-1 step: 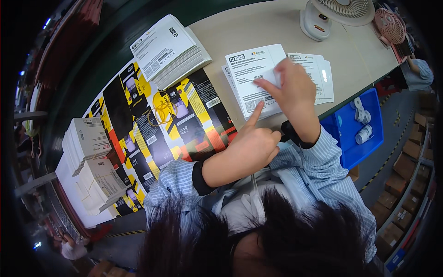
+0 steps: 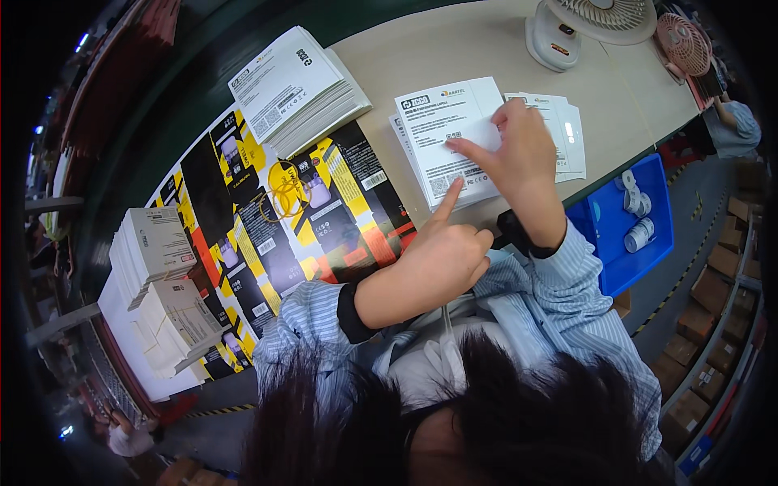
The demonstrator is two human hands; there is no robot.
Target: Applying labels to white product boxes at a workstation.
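A stack of white printed cards (image 2: pixel 433 117) lies before me near the table's front edge. The stretched index finger of my left hand (image 2: pixel 454 255) touches the top card's lower part; its other fingers are curled. Over the right side of that stack is my right hand (image 2: pixel 525 154), thumb on the card and fingers bent by its right edge. Thumb and fingers are apart, and I make out nothing held between them. More white cards (image 2: pixel 574 138) lie fanned just right of this hand, partly hidden by it.
Left, a yellow-and-black printed sheet (image 2: pixel 267 235) bears yellow rubber bands (image 2: pixel 285 193). Card stacks stand at its back (image 2: pixel 284 93) and left end (image 2: pixel 158 239). A white fan (image 2: pixel 555 40) and a pink fan (image 2: pixel 685 47) stand far right. A blue bin (image 2: pixel 604 271) with white rolls (image 2: pixel 639 235) adjoins the table.
My right hand has shifted slightly to the right, its fingers a little more apart from the thumb. The left hand and the cards stay where they were.
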